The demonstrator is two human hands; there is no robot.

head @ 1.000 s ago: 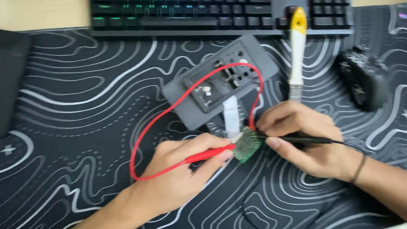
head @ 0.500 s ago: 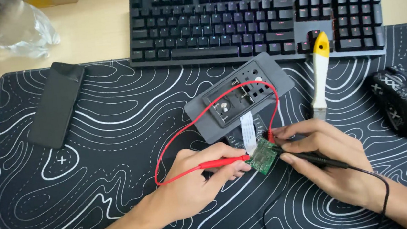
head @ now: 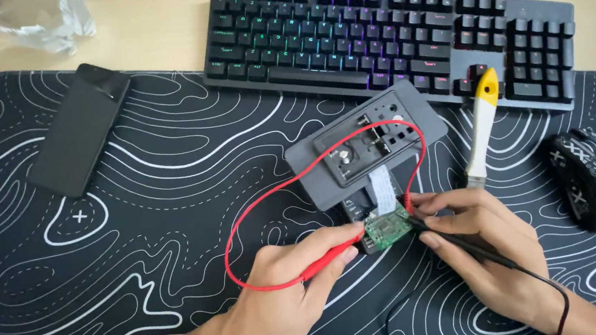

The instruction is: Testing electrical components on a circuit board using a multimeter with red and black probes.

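My left hand (head: pixel 288 298): closed on red probe (head: pixel 331 258), tip at green board (head: pixel 388 228).
My right hand (head: pixel 484 244): closed on black probe (head: pixel 463 243), same board.

A black keyboard (head: pixel 387 41) with coloured backlit keys lies along the far edge of a black desk mat (head: pixel 138 224) patterned with white wavy lines. A dark phone (head: pixel 79 129) rests on the mat's left part (screen off). A black mouse (head: pixel 590 178) sits at right, and crumpled clear plastic (head: pixel 45 24) lies on the pale table (head: pixel 149 22).
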